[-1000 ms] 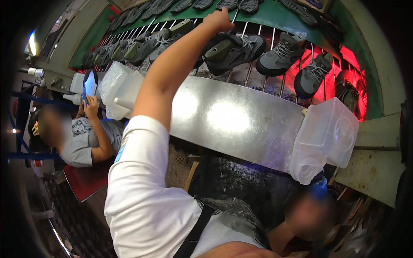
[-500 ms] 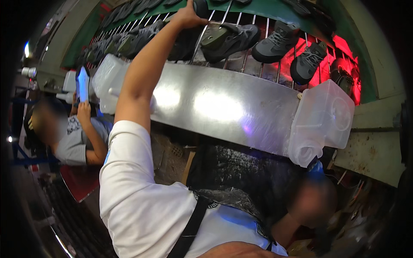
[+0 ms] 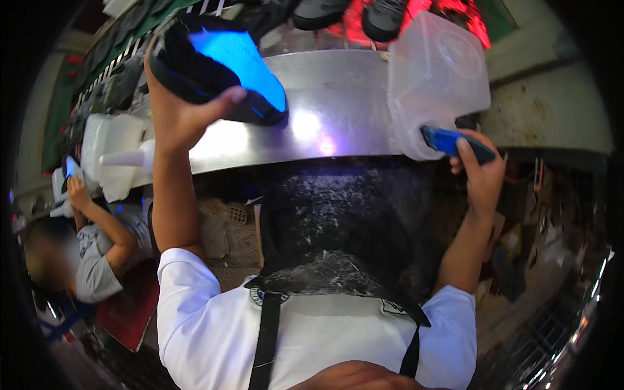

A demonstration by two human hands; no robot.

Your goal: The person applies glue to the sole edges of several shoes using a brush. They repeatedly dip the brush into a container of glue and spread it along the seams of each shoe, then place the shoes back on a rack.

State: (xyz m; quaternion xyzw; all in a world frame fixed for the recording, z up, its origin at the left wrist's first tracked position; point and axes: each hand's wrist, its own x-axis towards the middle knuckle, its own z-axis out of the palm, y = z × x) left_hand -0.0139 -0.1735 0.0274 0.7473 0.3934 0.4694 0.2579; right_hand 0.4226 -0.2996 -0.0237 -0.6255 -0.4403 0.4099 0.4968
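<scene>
Black sole (image 3: 244,65) clamped in left grip (image 3: 175,118), far side hidden, brush (image 3: 450,142) clamped in right grip (image 3: 484,164)

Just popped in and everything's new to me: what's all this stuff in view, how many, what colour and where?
Metal surface: one, silver, centre
Right container: one, translucent, at its right end
Left container: one, whitish, left
Tapered spout: one, off-white, by the left container
Shoe sole: one, dark, blue-lit inside, upper left
Brush: one, blue handle, tip at the right container's opening
Shoes: at least two, grey and black, top
Co-worker: one, grey shirt, far left
Apron: one, black, whitish smears, centre
Person's left fingers: one set, bare, gripping the shoe sole
Person's right fingers: one set, bare, gripping the brush
</scene>
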